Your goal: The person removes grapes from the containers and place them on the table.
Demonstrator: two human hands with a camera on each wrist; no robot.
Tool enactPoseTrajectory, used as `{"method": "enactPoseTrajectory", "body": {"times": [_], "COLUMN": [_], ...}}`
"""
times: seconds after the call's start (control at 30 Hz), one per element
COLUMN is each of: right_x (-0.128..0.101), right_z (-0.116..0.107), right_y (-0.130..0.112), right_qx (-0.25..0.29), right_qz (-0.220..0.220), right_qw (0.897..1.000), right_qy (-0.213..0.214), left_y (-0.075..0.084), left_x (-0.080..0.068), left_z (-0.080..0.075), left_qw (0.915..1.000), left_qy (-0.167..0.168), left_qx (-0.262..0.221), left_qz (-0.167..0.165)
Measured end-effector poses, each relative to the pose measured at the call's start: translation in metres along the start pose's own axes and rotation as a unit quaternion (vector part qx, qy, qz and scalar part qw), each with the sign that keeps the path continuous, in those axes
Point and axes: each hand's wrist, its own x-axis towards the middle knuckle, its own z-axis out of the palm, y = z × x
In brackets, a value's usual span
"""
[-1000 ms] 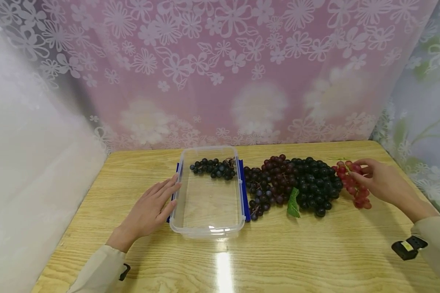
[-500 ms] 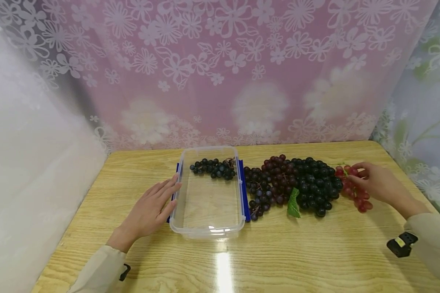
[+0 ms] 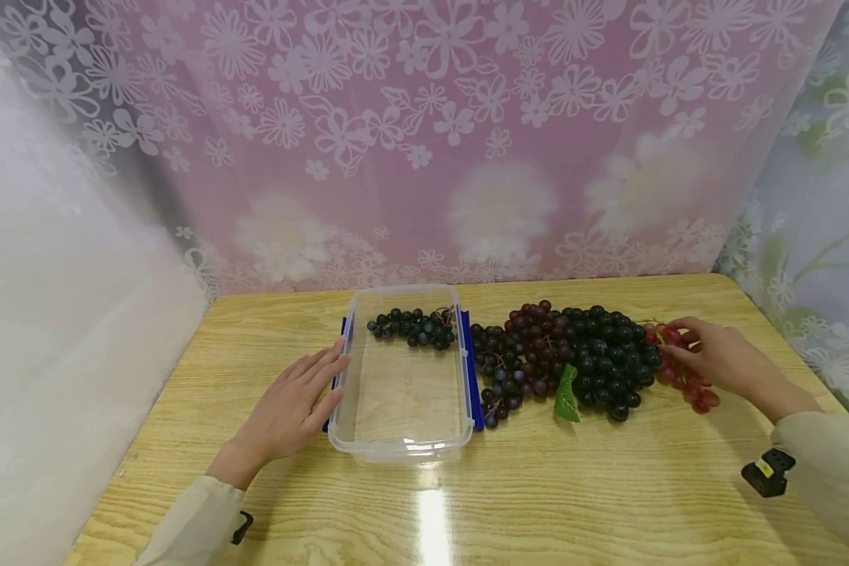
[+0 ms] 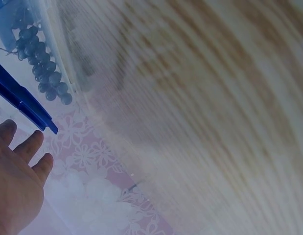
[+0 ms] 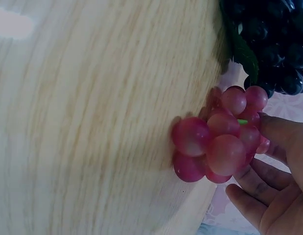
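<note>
One dark bunch [image 3: 413,325] is already laid in the box [image 3: 399,448], steadied by the flat left hand [image 3: 292,406]. The red bunch [image 3: 682,379], far right, is grasped by the right hand [image 3: 718,360]; three bunches [image 3: 562,358] are left on the table [image 3: 538,503].

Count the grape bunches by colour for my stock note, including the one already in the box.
Dark blue-black bunch in the clear box: 1
Dark purple bunches on the table: 2
Black bunch: 1
Red bunch: 1
Total: 5
</note>
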Motion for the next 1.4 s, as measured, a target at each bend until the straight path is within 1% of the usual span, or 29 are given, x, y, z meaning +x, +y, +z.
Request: {"method": "enactPoseTrajectory", "body": {"times": [0.13, 0.27, 0.5, 0.7, 1.0, 1.13, 1.27, 1.4], "right_x": [-0.002, -0.004, -0.007, -0.011, -0.013, -0.014, -0.013, -0.009], "right_z": [0.001, 0.002, 0.001, -0.004, -0.014, -0.018, -0.023, -0.028], "right_y": [0.000, 0.001, 0.001, -0.003, -0.011, -0.016, -0.026, -0.039], "right_qx": [-0.009, -0.007, 0.007, 0.004, -0.028, -0.040, -0.045, -0.050], "right_qz": [-0.014, -0.024, -0.024, -0.019, -0.022, -0.031, -0.026, -0.021], "right_qw": [1.000, 1.000, 1.000, 1.000, 0.999, 0.998, 0.996, 0.996], "right_qy": [0.005, 0.009, -0.001, -0.002, 0.017, 0.042, 0.066, 0.076], "left_y": [0.000, 0.000, 0.000, 0.001, 0.001, 0.001, 0.000, -0.001], "left_x": [0.000, 0.001, 0.001, 0.000, 0.000, 0.000, -0.001, -0.001], "left_z": [0.001, 0.002, 0.002, 0.001, 0.001, 0.002, 0.002, 0.002], "left_qw": [1.0000, 1.0000, 1.0000, 1.0000, 1.0000, 1.0000, 1.0000, 1.0000], "left_qy": [0.001, 0.003, 0.003, 0.004, 0.003, 0.003, 0.004, 0.004], "left_qx": [0.001, 0.004, 0.003, 0.003, 0.001, 0.001, 0.001, 0.001], "left_qz": [0.001, 0.004, 0.007, 0.007, 0.002, 0.003, 0.003, 0.005]}}
